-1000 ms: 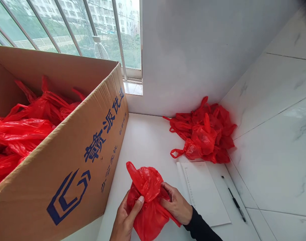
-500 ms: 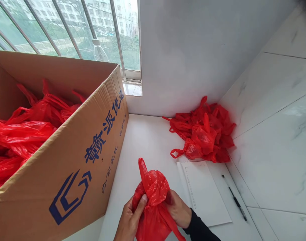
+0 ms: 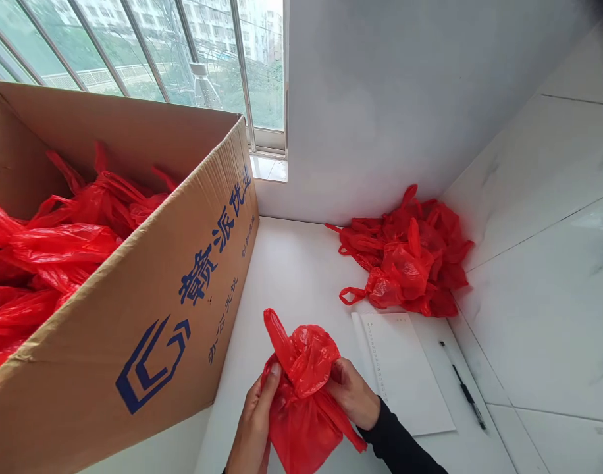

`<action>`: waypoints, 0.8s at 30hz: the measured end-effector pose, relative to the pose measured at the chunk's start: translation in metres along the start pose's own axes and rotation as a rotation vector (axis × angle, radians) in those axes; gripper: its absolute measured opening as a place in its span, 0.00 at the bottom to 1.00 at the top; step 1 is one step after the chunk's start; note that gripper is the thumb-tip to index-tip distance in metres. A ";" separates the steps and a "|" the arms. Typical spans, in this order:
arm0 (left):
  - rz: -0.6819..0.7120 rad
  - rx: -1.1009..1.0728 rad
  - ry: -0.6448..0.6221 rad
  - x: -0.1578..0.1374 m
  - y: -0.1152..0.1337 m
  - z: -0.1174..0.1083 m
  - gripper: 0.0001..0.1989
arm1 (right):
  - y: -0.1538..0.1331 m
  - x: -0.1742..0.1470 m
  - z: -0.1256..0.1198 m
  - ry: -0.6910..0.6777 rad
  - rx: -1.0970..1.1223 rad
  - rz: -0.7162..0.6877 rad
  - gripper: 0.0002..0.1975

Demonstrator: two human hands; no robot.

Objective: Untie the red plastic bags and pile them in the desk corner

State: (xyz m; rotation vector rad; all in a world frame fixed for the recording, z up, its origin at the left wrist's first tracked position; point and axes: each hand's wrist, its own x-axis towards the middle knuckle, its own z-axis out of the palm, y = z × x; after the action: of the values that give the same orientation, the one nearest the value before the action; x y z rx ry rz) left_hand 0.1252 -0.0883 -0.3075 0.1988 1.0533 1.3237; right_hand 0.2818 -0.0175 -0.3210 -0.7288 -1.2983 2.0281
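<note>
One red plastic bag [image 3: 304,428], bundled, at the near edge of view, raised between two bare hands over a white worktop [image 3: 291,263]. Gathered at the neck; above this, a rounded, shiny puff and one strap-like end pointing up and to the left. Below, a fuller body, with a loose strip slanting down to the right.

Left hand [image 3: 257,411]: closed on the bag's left side, thumb along the front, fingers mostly hidden behind. Right hand [image 3: 353,395]: gripping the bag at the right of the gathered neck, fingertips partly covered by plastic; black sleeve [image 3: 400,438] at the wrist.

One white paper pad [image 3: 410,378], flat on the worktop just beyond the right hand, with small print down the left margin. One black and clear pen [image 3: 464,392], lying slantwise to the right of the pad, apart from it.

One large open cardboard box [image 3: 227,283], to the left. Bears dark-blue characters and an angular emblem on the side. Contains many red plastic bags [image 3: 74,243], heaped.

One pile of red plastic bags [image 3: 405,263], in the far right corner, beyond the pad, beside a marbled tile wall [image 3: 543,263].

Farthest: one grey-white wall [image 3: 365,99]; one barred window [image 3: 264,85]; one clear bottle [image 3: 205,91] with a white cap, behind the box.
</note>
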 end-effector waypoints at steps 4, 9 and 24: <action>-0.044 -0.028 0.067 0.001 -0.001 -0.005 0.29 | 0.001 0.000 0.000 0.016 -0.016 -0.017 0.14; -0.026 0.046 0.042 0.002 -0.004 -0.006 0.30 | 0.002 0.001 0.003 0.037 0.003 -0.008 0.15; 0.088 0.304 -0.009 0.000 0.002 -0.001 0.18 | -0.005 0.001 0.006 0.022 -0.110 -0.025 0.13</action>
State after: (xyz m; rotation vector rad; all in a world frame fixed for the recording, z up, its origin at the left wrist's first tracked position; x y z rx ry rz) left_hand 0.1230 -0.0883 -0.3069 0.4828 1.2477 1.2338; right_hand 0.2781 -0.0187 -0.3147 -0.7793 -1.4083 1.9357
